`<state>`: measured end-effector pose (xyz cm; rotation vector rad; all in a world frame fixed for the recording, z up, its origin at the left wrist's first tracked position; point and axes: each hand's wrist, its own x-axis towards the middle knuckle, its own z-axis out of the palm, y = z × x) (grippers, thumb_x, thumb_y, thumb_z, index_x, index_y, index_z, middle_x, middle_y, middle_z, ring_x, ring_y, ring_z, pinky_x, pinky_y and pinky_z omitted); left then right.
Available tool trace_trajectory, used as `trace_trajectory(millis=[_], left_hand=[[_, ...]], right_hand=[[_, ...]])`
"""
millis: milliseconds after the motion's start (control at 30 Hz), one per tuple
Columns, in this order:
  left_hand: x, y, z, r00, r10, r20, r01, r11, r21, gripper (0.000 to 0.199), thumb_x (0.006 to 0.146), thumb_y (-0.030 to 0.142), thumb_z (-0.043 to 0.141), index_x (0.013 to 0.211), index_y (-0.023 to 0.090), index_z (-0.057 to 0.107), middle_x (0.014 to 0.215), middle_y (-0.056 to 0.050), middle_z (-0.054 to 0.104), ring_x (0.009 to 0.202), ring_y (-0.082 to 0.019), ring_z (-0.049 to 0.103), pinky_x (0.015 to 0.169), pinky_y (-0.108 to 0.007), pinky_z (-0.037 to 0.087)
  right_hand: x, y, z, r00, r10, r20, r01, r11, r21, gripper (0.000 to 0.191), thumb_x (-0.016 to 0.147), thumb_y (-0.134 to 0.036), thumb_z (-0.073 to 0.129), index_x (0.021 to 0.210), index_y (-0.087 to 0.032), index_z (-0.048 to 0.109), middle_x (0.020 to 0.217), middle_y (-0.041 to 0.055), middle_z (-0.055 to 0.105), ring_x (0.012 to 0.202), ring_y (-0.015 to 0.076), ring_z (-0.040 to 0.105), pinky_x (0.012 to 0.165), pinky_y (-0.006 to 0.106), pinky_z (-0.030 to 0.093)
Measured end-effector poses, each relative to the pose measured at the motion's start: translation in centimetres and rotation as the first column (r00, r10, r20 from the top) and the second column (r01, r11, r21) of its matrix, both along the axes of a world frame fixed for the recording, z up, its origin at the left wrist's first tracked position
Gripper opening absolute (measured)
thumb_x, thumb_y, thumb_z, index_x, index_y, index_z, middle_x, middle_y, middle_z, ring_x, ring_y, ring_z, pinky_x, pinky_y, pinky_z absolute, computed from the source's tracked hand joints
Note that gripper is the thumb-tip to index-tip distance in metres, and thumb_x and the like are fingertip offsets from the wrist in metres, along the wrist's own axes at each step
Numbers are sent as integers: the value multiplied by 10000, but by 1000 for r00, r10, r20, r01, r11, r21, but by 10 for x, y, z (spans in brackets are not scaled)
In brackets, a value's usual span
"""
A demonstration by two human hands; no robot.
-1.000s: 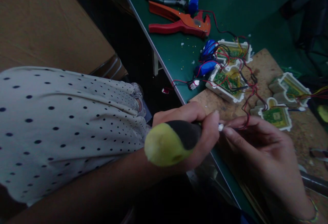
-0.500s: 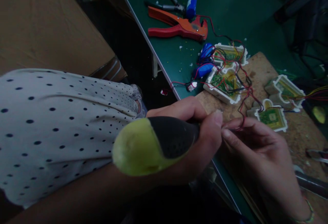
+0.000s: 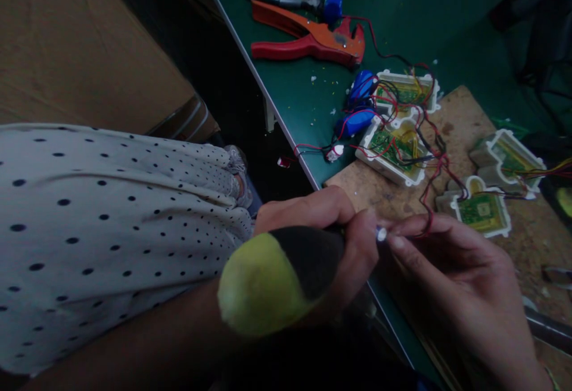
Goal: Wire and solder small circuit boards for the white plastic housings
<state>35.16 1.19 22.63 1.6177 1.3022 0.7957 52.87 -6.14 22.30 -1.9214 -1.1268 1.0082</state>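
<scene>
My left hand (image 3: 326, 254) is wrapped round the thick yellow-and-black handle (image 3: 272, 278) of a tool whose working end is hidden. My right hand (image 3: 460, 272) pinches thin red and black wires (image 3: 428, 215) between thumb and forefinger. A small white-ended piece (image 3: 381, 234) shows between the fingertips of both hands, which nearly meet. Beyond them, white housings with green circuit boards (image 3: 393, 149) rest on or beside a brown board (image 3: 366, 185), joined by tangled wires. Blue cylinders (image 3: 356, 123) lie at their left.
Orange-red cutters (image 3: 313, 45) and dark-handled pliers (image 3: 290, 2) lie on the green table (image 3: 277, 87). A white connector (image 3: 335, 152) sits near the table edge. Another housing (image 3: 509, 161) stands at the right. Cardboard (image 3: 80, 51) and dotted trousers (image 3: 120, 224) fill the left.
The tool handle has shifted right and slightly down with my left hand. A white-ended piece now shows between the fingertips. The table items appear slightly shifted in view.
</scene>
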Motion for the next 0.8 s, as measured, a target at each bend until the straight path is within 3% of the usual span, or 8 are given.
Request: trace_trajectory(millis=[133,267,467,667,800], left_hand=[[-6,2,-7,997,-26,69,26,1000,-11,297,840,247,618,552,209,552,457,66,523,380,-64,457,382,-189,369],[-10,4,2,997,25,71,-27,999,27,321,865,254,597,547,219,560,476,69,562,401,-68,507,383,-197,385],[-8,5,8,1000,-20,18,19,999,51,305,864,267,588,563,220,587,494,66,571,424,-69,521,411,-201,409],[-2,-3,1,1000,-24,6,25,999,-37,286,865,281,618,586,218,607,513,74,594,428,-63,527,427,-185,420],[-2,-5,1,999,-10,52,11,999,-33,265,849,253,618,587,217,612,521,74,611,432,-65,539,441,-190,427]], right_hand=[[0,-2,-2,1000,-8,0,8,1000,8,119,800,-327,774,885,-271,714,878,-1,748,765,112,720,708,140,592],[-2,-5,-4,1000,12,28,-12,1000,22,91,814,-304,764,880,-264,715,882,-6,747,774,112,715,744,160,597],[-7,-3,-6,999,-30,37,26,995,101,98,831,-261,753,920,-280,716,890,-25,743,781,90,701,731,135,583],[-11,-2,-8,997,-77,3,75,982,175,155,822,-244,762,957,-306,719,887,-41,741,770,81,706,717,138,596],[-12,-3,-5,990,-138,-2,137,983,122,170,759,-255,819,893,-301,725,866,-31,750,742,115,720,702,198,629]])
